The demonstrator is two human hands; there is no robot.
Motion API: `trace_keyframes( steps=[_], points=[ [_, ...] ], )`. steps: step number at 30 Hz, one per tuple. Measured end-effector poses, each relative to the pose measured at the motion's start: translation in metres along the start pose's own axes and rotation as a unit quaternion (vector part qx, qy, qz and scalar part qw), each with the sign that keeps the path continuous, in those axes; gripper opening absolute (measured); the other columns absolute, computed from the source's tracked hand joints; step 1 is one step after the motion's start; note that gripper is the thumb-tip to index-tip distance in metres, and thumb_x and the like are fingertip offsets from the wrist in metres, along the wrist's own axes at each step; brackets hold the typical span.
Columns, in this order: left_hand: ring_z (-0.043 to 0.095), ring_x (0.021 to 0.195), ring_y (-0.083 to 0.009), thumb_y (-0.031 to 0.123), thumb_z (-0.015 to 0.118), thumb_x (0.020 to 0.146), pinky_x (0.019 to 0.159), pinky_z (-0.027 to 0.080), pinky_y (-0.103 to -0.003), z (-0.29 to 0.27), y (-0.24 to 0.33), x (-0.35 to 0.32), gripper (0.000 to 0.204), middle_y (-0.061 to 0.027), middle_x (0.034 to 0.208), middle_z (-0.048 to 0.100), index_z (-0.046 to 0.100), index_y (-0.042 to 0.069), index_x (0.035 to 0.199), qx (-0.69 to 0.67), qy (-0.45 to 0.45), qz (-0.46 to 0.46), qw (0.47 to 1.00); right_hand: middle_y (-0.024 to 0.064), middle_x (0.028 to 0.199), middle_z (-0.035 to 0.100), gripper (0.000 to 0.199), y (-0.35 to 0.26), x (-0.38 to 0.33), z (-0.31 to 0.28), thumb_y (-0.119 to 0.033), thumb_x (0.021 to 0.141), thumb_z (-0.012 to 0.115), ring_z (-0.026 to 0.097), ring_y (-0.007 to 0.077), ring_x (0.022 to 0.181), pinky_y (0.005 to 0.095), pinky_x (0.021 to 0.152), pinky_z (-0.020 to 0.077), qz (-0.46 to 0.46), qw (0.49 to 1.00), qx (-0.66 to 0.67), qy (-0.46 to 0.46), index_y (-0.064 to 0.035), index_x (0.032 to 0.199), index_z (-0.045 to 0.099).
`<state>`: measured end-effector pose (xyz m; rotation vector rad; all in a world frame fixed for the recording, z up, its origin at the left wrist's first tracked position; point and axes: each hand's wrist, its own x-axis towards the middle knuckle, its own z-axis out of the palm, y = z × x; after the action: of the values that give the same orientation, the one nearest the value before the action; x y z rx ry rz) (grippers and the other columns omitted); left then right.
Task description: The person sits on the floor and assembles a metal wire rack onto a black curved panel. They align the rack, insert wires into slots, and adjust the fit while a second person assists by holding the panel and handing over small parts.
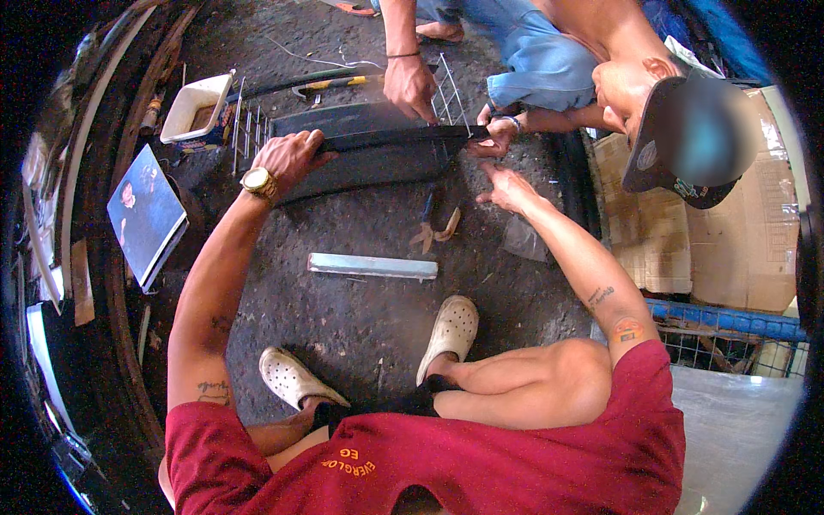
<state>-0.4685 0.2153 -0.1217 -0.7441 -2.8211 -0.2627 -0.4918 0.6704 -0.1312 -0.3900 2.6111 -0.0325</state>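
A: Far left, a white tub (pixel 178 107) and a dark-covered book (pixel 142 215), then the left hand (pixel 292 163), clamped over the left end of the black panel (pixel 369 163)!

B: And that panel stretches between two people, just above dark ground. If that grip slackens, I'd fear the left end dropping or twisting.

A: On rightward: a light blue bar (pixel 372 266) on the ground, and above it the co-worker's upper hand (pixel 410 86), fingers down at the panel's far edge.

B: Uneven pressure there could tilt the whole piece. Then an open pliers-like tool (pixel 427 233) lies below, a nasty landing spot!

A: Now the co-worker's lower hand (pixel 491 146), at the panel's right end.

B: Right beside it, the right hand (pixel 513 190), fingers extended, nothing visibly gripped; whether it's touching anything, I can't tell. Crowded fingers! One sudden shift could pinch somebody.
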Motion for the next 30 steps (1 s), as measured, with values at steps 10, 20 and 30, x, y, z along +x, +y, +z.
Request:
trace_keyframes(
  steps=[10, 20, 30],
  points=[
    [0.067, 0.077, -0.0396, 0.045, 0.060, 0.096, 0.063, 0.053, -0.050, 0.003, -0.001, 0.002, 0.039, -0.0161, 0.080, 0.065, 0.049, 0.008, 0.094, -0.012, -0.001, 0.004, 1.000, 0.0145, 0.109, 0.069, 0.047, -0.028, -0.001, -0.022, -0.032, 0.085, 0.078, 0.069, 0.0375, 0.097, 0.0465, 0.085, 0.0533, -0.043, 0.954, 0.148, 0.256, -0.0094, 0.124, 0.064],
    [0.067, 0.075, -0.0388, 0.046, 0.061, 0.096, 0.061, 0.053, -0.050, 0.008, -0.004, 0.001, 0.039, -0.0152, 0.078, 0.064, 0.048, 0.009, 0.093, -0.008, 0.035, 0.037, 0.999, 0.0160, 0.123, 0.063, 0.053, -0.020, 0.023, -0.055, -0.041, 0.080, 0.077, 0.060, 0.0347, 0.116, 0.0448, 0.101, 0.0480, -0.135, 0.940, 0.029, 0.312, -0.0090, 0.121, 0.069],
    [0.067, 0.076, -0.0381, 0.047, 0.059, 0.097, 0.062, 0.053, -0.050, 0.008, -0.005, 0.001, 0.039, -0.0147, 0.080, 0.065, 0.049, 0.009, 0.095, -0.004, 0.022, 0.029, 0.999, 0.0181, 0.118, 0.063, 0.041, -0.021, 0.034, -0.046, -0.026, 0.086, 0.071, 0.063, 0.0343, 0.110, 0.0405, 0.094, 0.0505, -0.124, 0.952, 0.029, 0.279, -0.0001, 0.117, 0.068]
  ],
)
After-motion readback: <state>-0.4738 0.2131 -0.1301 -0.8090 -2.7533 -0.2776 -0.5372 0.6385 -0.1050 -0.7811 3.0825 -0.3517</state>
